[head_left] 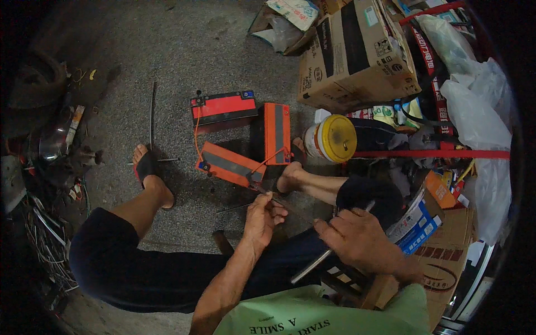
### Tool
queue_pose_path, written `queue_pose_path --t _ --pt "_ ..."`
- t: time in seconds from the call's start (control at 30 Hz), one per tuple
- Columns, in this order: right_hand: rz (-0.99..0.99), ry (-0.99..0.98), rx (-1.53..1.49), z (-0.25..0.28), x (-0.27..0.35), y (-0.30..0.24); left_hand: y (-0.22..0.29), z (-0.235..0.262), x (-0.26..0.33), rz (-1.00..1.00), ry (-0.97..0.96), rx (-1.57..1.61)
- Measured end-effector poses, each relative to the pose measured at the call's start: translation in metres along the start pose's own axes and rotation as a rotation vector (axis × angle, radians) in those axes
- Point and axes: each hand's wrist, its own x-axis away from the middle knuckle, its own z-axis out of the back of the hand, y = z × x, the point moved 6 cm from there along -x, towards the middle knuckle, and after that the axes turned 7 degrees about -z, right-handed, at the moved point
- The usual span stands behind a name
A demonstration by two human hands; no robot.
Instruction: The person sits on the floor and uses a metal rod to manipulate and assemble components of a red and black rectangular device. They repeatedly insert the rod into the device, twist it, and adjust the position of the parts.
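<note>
While the person sits low over a rough concrete floor (167, 44), both hands work close together between the knees. The left hand (261, 218) has its fingers curled shut around the near end of a thin dark rod-like tool (290, 207); thumb and forefinger pinch it at the top. The right hand (360, 237) is closed in a fist around the handle end of the same tool, and a pale metal bar (310, 267) shows below that hand, running down toward the lap. Whether bar and tool are one piece cannot be told, because the hands cover the join.

The tip of the tool points up and left toward three orange-and-black batteries on the floor. The nearest battery (230, 164) lies tilted, just beyond the left hand. A second battery (223, 106) lies flat behind it, and a third battery (276, 133) stands on end to the right, beside the nearest one. A thin orange wire (196, 137) runs from the second battery down to the nearest one; another loops at the third.

The left foot (148, 167) wears a dark sandal and rests left of the batteries. The right foot (290, 176) rests just beside the third battery. A white tub with a yellow lid (332, 138) lies on its side to the right of the batteries, near a large cardboard box (354, 56). White plastic bags (480, 106) fill the right edge.
</note>
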Motion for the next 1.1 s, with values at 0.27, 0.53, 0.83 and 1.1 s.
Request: queue_pose_path --t 0.27,0.53,0.83,1.1 --pt "0.419 0.164 0.360 0.019 -0.022 -0.030 0.061 -0.067 0.077 -1.383 -0.039 -1.150" --pt "0.111 0.251 0.144 0.046 -0.011 -0.005 0.048 -0.109 0.090 -1.526 -0.370 -1.199" --pt "-0.128 0.270 0.150 0.048 0.011 0.009 0.048 -0.115 0.087 -1.525 -0.324 -1.256" --pt "0.146 0.178 0.324 0.069 -0.006 -0.008 0.048 -0.117 0.087 -1.518 -0.327 -1.255"
